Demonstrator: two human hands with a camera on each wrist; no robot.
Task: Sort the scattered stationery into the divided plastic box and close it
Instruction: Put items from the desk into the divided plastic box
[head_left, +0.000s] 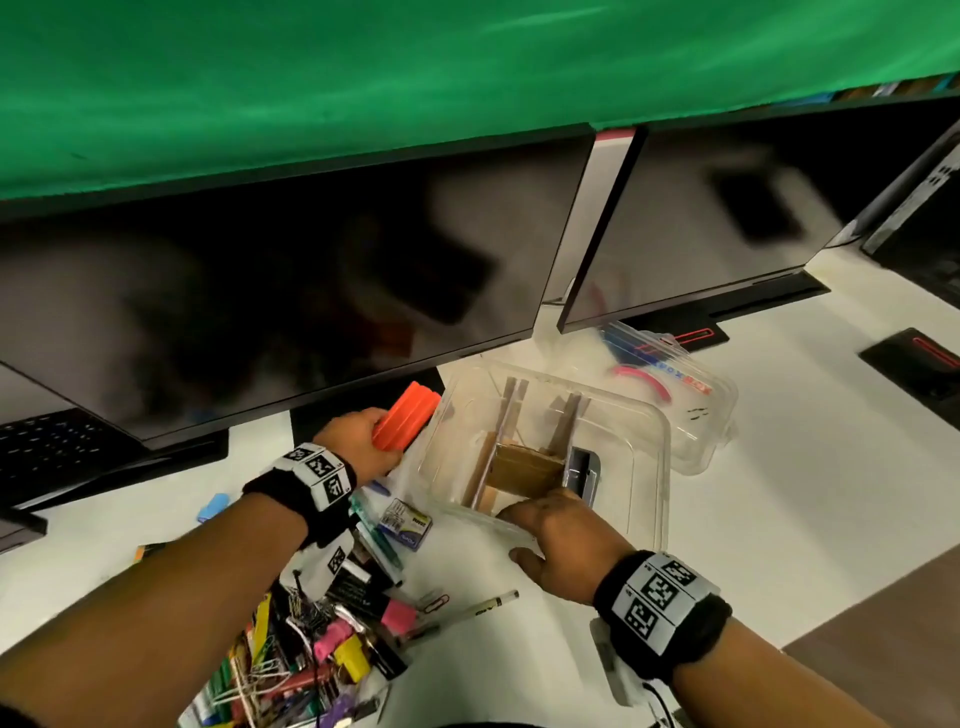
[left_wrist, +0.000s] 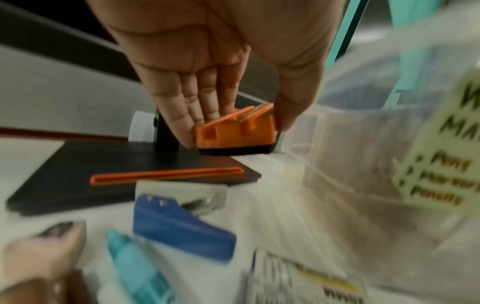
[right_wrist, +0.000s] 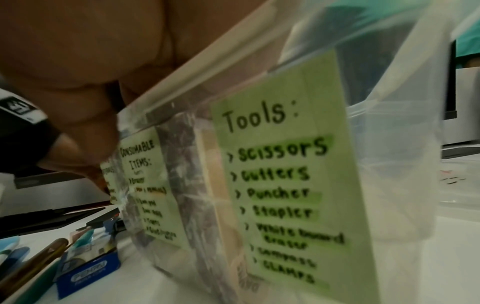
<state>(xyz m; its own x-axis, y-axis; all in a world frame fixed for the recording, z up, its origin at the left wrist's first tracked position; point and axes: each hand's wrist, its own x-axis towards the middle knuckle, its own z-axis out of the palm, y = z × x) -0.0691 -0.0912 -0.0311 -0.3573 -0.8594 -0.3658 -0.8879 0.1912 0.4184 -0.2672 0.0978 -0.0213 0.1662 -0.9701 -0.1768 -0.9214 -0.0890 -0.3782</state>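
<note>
My left hand (head_left: 358, 436) grips an orange whiteboard eraser (head_left: 408, 418) with a black felt pad (left_wrist: 233, 151), held just left of the clear plastic box (head_left: 660, 457). My right hand (head_left: 550, 530) holds the box's near rim, fingers over the edge and thumb outside. Cardboard dividers (head_left: 524, 467) split the open box, and a silver metal item (head_left: 584, 467) lies in the right compartment. Green labels on the near wall read "Tools" (right_wrist: 280, 185) and "Consumable Items" (right_wrist: 145, 185). A scattered stationery pile (head_left: 311, 634) lies near my left forearm.
The box's clear lid (head_left: 675, 384) lies behind it at the right. Two dark monitors (head_left: 291, 291) overhang the desk, with a black stand (left_wrist: 78, 185) by my left hand. A blue stapler (left_wrist: 179, 222), a teal pen (left_wrist: 135, 267) and a blue clip box (right_wrist: 88, 273) lie left of the box.
</note>
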